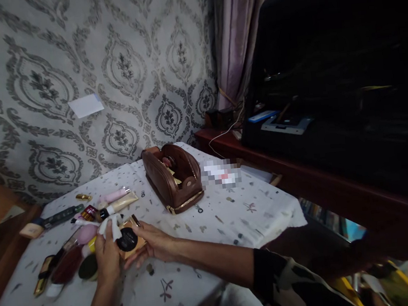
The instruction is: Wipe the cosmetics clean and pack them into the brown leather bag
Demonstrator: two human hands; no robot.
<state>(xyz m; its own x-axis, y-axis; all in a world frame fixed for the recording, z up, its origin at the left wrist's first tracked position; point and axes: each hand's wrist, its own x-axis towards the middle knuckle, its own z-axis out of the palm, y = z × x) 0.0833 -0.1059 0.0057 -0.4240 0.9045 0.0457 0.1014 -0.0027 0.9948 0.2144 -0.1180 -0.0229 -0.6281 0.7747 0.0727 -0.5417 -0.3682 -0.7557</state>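
Observation:
My right hand (156, 241) grips a gold, squarish makeup compact (127, 239) with a round black centre, thumb on its edge and fingers beneath. In my left hand (107, 258) is a white wipe (114, 229), pinched against the compact's left side. Close by on the left lie a dark red hairbrush (67, 266), a round dark green item (88, 267) and a pink makeup sponge (87, 234). Beyond my hands is a cream tube with a black cap (120, 204). A brown makeup bag (172, 180) stands unzipped behind them, with several items inside.
A patterned white cloth (186, 270) covers the table. Further left lie a dark bottle (62, 215), a gold tube (43, 279) and a small gold item (83, 197). At right stands a dark wooden cabinet (323, 194) carrying a large black screen (333, 73); a cable (225, 131) hangs near it.

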